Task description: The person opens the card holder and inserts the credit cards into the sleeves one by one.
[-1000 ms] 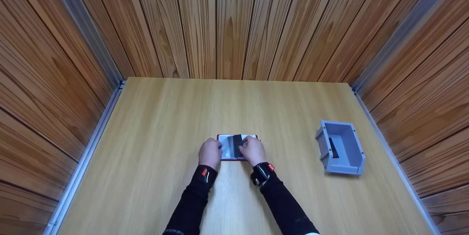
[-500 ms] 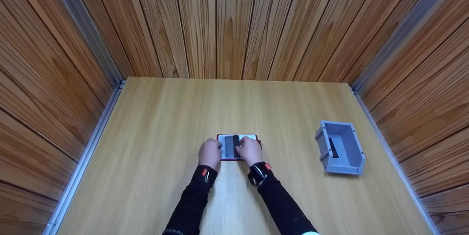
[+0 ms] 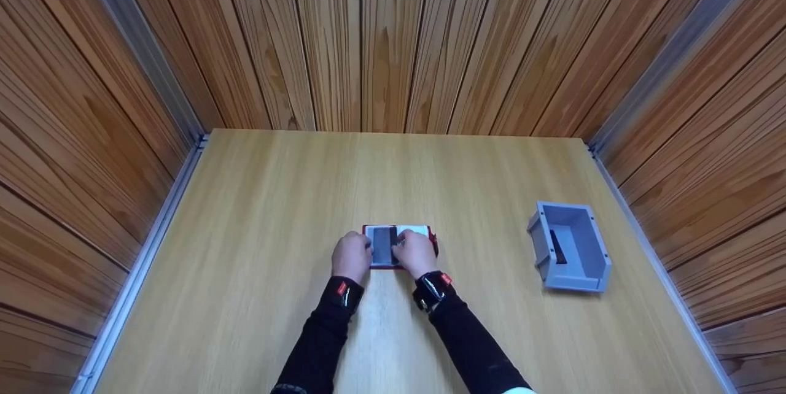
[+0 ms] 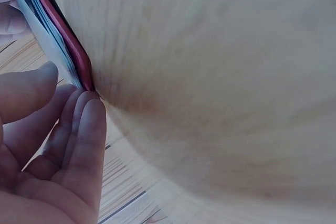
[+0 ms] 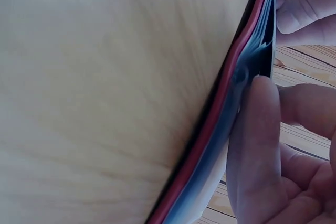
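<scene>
An opened card holder [image 3: 420, 229] with a red cover and clear pages lies flat on the table in the head view. A dark card [image 3: 381, 245] lies over its left half, apparently inside a clear sleeve, with a black strip along its right side. My right hand [image 3: 416, 253] pinches the card at this right side; in the right wrist view a fingertip [image 5: 261, 90] reaches between card and pages. My left hand [image 3: 352, 256] holds the holder's left edge; the left wrist view shows its fingers against the red cover [image 4: 77, 59] and thumb over the pages.
A grey-blue bin [image 3: 574, 247] stands at the table's right, with a dark flat item [image 3: 558, 247] inside. Wood-panelled walls [image 3: 393, 44] and metal rails [image 3: 141, 271] bound the table [image 3: 276, 197] at the back and sides.
My right hand has moved slightly left with the card, which now covers more of the holder's left half. My left hand has stayed at the left edge.
</scene>
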A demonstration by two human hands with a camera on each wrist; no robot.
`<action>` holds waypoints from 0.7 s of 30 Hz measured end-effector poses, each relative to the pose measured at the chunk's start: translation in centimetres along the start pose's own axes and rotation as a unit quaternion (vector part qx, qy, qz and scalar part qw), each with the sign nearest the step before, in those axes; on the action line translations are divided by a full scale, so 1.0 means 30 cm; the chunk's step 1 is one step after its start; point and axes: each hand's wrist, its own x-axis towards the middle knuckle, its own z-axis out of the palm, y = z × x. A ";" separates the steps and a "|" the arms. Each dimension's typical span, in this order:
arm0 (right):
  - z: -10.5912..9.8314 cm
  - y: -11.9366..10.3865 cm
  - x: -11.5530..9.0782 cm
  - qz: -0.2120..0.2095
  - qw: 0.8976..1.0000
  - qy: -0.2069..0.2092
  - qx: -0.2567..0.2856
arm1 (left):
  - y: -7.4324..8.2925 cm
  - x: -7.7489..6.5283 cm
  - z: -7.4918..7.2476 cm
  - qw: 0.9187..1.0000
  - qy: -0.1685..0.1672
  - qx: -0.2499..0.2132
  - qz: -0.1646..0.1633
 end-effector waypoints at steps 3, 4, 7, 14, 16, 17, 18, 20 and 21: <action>0.003 -0.005 0.002 -0.003 1.000 -0.003 -0.001 | 0.000 0.000 -0.002 1.000 -0.006 -0.003 -0.004; 0.004 -0.007 0.002 -0.003 1.000 -0.004 0.001 | 0.000 0.000 -0.002 1.000 -0.006 -0.003 -0.005; 0.007 -0.011 0.002 -0.004 1.000 -0.003 0.003 | 0.002 -0.002 -0.004 1.000 -0.006 -0.004 -0.004; 0.012 -0.010 0.003 0.001 1.000 -0.004 0.010 | 0.006 -0.001 -0.007 1.000 -0.006 -0.005 -0.005; 0.011 -0.010 0.002 0.005 1.000 -0.009 0.014 | 0.006 0.000 -0.007 1.000 -0.007 -0.009 -0.008; 0.010 -0.011 0.002 0.007 1.000 -0.012 0.018 | 0.006 0.000 -0.007 1.000 -0.007 -0.009 -0.008; 0.009 -0.012 0.001 0.007 1.000 -0.013 0.020 | 0.007 0.000 -0.006 1.000 -0.008 -0.008 -0.008; 0.007 -0.014 0.001 0.008 1.000 -0.016 0.021 | 0.006 0.000 -0.005 1.000 -0.008 -0.005 -0.008; 0.007 -0.015 0.000 0.006 1.000 -0.016 0.021 | 0.006 -0.001 -0.005 1.000 -0.008 -0.004 -0.008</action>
